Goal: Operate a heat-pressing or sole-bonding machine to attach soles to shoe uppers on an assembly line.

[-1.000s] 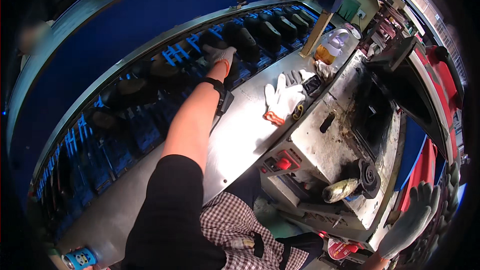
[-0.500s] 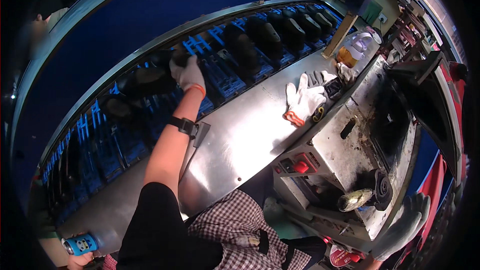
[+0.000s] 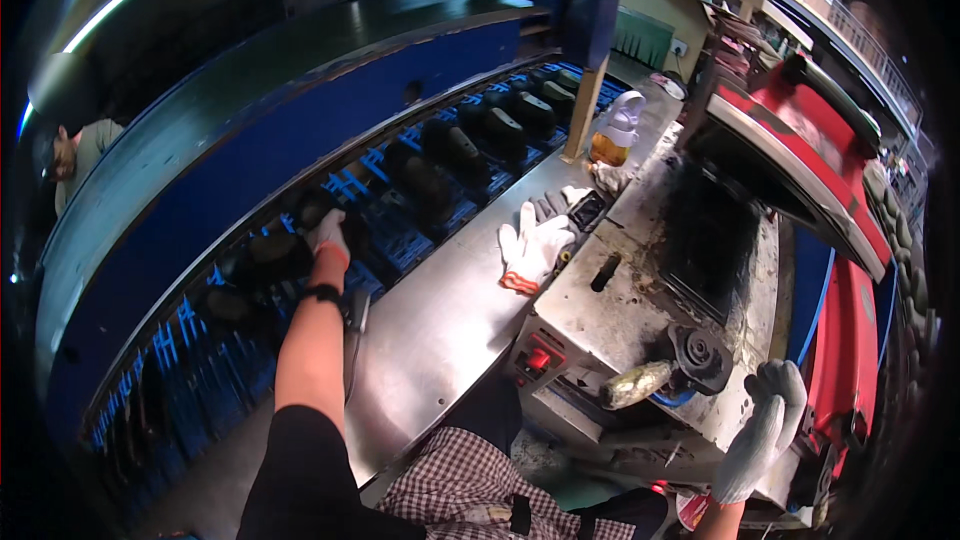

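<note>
My left hand [image 3: 328,232], in a white glove with an orange cuff, reaches over the blue conveyor rack [image 3: 345,183]. Its fingers are closed around the end of a dark shoe-shaped piece [image 3: 313,206], partly hidden by the hand. Beside it on the rack lies another dark shoe-shaped piece [image 3: 268,245]. My right hand [image 3: 768,430], gloved in white, is raised at the lower right with fingers stretched out and nothing visible in it. Nearest to it are the worn machine's round black knob [image 3: 700,360] and the wrapped handle [image 3: 636,386].
A metal ledge [image 3: 430,325] runs along the rack, with a spare white glove [image 3: 533,248] and a jug of amber liquid [image 3: 612,130] on it. The machine's red lid [image 3: 800,195] stands raised at right. A wooden post [image 3: 586,110] rises by the rack. A person [image 3: 85,155] is at far left.
The view has swung up and to the right. My right hand has risen from the lower edge toward the machine. My left hand stays at the rack, on a dark shoe-shaped piece.
</note>
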A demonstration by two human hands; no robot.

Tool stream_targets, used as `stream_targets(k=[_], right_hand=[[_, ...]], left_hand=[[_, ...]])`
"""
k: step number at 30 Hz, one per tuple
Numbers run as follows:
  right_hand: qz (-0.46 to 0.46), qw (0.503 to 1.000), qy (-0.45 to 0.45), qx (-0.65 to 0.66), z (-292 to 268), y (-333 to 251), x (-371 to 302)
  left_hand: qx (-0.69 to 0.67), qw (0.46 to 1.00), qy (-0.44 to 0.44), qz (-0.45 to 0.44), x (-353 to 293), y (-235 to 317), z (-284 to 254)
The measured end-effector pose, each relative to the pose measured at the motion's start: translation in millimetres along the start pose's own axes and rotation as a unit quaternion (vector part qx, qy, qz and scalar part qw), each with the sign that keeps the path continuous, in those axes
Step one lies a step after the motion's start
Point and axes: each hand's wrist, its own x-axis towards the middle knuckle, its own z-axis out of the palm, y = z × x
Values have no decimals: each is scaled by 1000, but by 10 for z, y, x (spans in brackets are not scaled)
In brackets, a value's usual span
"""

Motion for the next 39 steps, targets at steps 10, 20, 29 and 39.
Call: stream_targets(k=[10,20,29,39], right_hand=[[32,997,-65,-10,281,-173,275],[305,856,-398,127,1139,-307,1122],[395,817,-253,336,735,139,1586],[116,884,-161,-423,970,1287,2251]], left_hand=[[-247,778,-517,-259,-1378,10,-346],[-252,605,-672,-345,-3510,1228,279],[122,632,-724,247,-4001,1595,884],[-162,526,-359,754,-4709,2900,1697]])
